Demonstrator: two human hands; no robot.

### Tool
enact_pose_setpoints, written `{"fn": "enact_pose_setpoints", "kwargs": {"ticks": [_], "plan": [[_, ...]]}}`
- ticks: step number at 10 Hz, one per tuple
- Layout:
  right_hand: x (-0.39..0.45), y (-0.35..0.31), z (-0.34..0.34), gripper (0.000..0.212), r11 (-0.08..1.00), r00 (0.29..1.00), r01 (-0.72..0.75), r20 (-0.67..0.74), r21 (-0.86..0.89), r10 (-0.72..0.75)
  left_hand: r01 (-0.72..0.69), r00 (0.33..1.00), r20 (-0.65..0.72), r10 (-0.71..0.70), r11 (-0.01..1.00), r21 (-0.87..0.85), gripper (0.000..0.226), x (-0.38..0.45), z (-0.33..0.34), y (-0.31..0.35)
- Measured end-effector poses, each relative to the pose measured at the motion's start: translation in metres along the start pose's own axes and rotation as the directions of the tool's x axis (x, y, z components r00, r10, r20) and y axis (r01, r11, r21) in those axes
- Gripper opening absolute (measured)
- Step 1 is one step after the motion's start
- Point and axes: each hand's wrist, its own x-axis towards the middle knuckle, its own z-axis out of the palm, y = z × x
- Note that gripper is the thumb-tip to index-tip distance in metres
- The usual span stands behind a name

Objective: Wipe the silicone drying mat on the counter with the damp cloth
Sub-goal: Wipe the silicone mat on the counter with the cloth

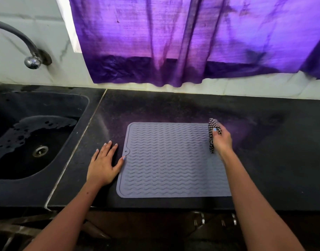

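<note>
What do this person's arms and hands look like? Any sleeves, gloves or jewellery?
Both forearms are bare: no sleeves, gloves, watch or bracelets show. The left hand and right hand wear no visible rings. The fingernails are painted a pale blue. Nothing above the forearms is in view.

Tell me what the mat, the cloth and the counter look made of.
Drying mat: grey, matte, wavy moulded ridges, likely silicone. Cloth: soft checked woven fabric, bunched in the right hand. Counter: dark speckled polished surface, probably granite.
</note>
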Motion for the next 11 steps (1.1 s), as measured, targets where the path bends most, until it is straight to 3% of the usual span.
{"fn": "enact_pose_setpoints", "kwargs": {"ticks": [1, 2, 3, 4, 5, 6, 7, 8, 9, 10, 11], "plan": [[-0.017, 0.007, -0.011, 0.053, 0.837, 0.957, 0.258, 0.007, -0.482, -0.291, -0.001, 1.000, 0.004, 0.001, 1.000, 0.006, 0.090, 0.000, 0.001, 0.001], [-0.036, 0.031, -0.003, 0.059, 0.652, 0.943, 0.334, 0.227, -0.681, -0.245, -0.002, 1.000, 0.003, 0.002, 1.000, 0.011, 0.090, 0.001, 0.001, -0.001], [-0.045, 0.051, 0.004, 0.063, 0.675, 0.944, 0.327, 0.264, -0.661, -0.199, -0.006, 1.000, -0.002, 0.006, 1.000, 0.019, 0.089, 0.001, 0.003, -0.001], [-0.034, 0.054, 0.002, 0.061, 0.749, 0.937, 0.343, 0.258, -0.567, -0.234, -0.012, 1.000, -0.003, 0.012, 1.000, 0.024, 0.088, 0.002, 0.005, -0.002], [-0.023, 0.053, -0.006, 0.051, 0.903, 0.952, 0.256, 0.253, -0.346, -0.173, -0.007, 1.000, -0.018, 0.007, 1.000, 0.016, 0.086, 0.002, 0.006, -0.003], [-0.010, 0.039, -0.019, 0.040, 0.997, 0.958, -0.049, 0.285, 0.059, 0.030, -0.006, 1.000, -0.015, 0.006, 1.000, 0.009, 0.087, 0.002, 0.006, -0.002], [-0.003, 0.026, -0.037, 0.036, 0.942, 0.984, -0.168, 0.103, 0.292, 0.144, -0.004, 1.000, -0.002, 0.004, 1.000, 0.007, 0.089, 0.001, 0.003, -0.002], [-0.022, 0.030, -0.047, 0.043, 0.975, 0.988, 0.120, -0.076, -0.186, -0.136, -0.001, 1.000, -0.003, 0.001, 1.000, 0.007, 0.090, 0.001, 0.004, -0.001], [-0.054, 0.055, -0.029, 0.053, 0.822, 0.944, 0.330, 0.165, -0.463, -0.286, -0.009, 1.000, -0.007, 0.010, 1.000, 0.008, 0.089, 0.001, 0.004, -0.001], [-0.067, 0.078, -0.012, 0.060, 0.657, 0.923, 0.384, 0.243, -0.649, -0.299, -0.021, 1.000, -0.017, 0.021, 1.000, 0.006, 0.087, 0.001, 0.004, -0.001], [-0.058, 0.080, -0.012, 0.062, 0.689, 0.928, 0.370, 0.223, -0.623, -0.297, -0.025, 0.999, -0.030, 0.025, 1.000, 0.013, 0.086, 0.001, 0.005, -0.001]]}}
